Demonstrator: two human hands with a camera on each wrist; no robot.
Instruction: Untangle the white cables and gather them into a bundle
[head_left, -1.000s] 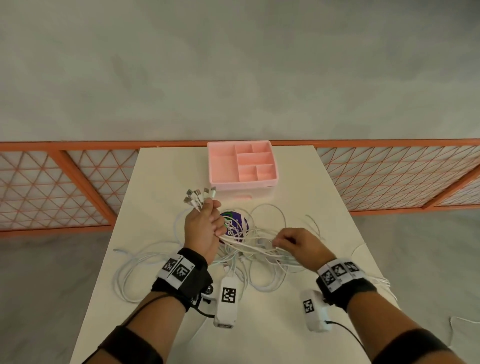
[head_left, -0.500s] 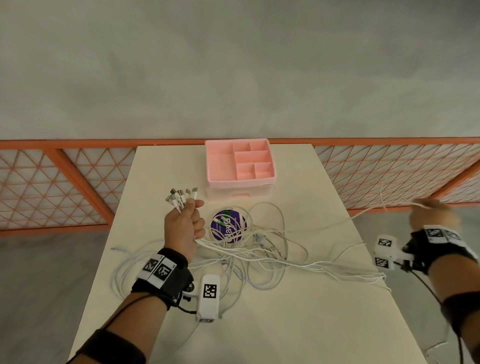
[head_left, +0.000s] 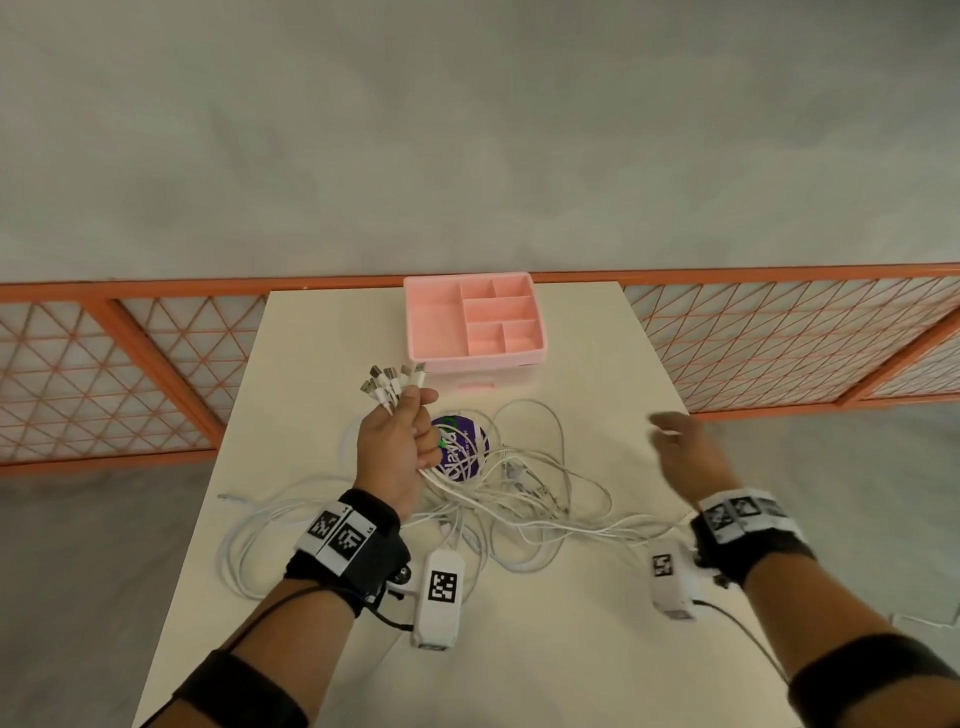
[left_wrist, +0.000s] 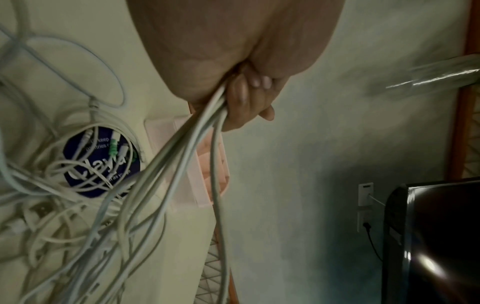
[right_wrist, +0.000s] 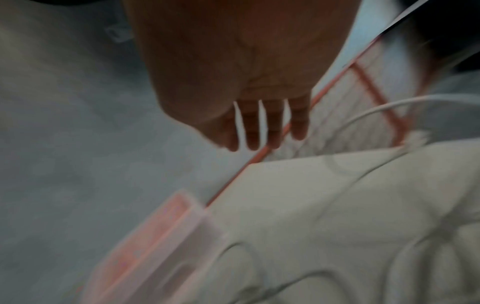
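A tangle of white cables lies in loops across the middle of the white table. My left hand is raised above it and grips several cables near their USB plug ends, which fan out above my fist. In the left wrist view those cables run down from my curled fingers into the tangle. My right hand hovers over the table's right edge with fingers spread and holds nothing; in the blurred right wrist view its fingers hang straight.
A pink compartment tray stands at the far middle of the table. A round purple sticker lies under the cables. Orange lattice fencing runs behind the table on both sides. One cable end trails to the left edge.
My right hand pulled a cable out far to the right, let it go and has swung back toward the table. My left hand kept its grip on the plug ends.
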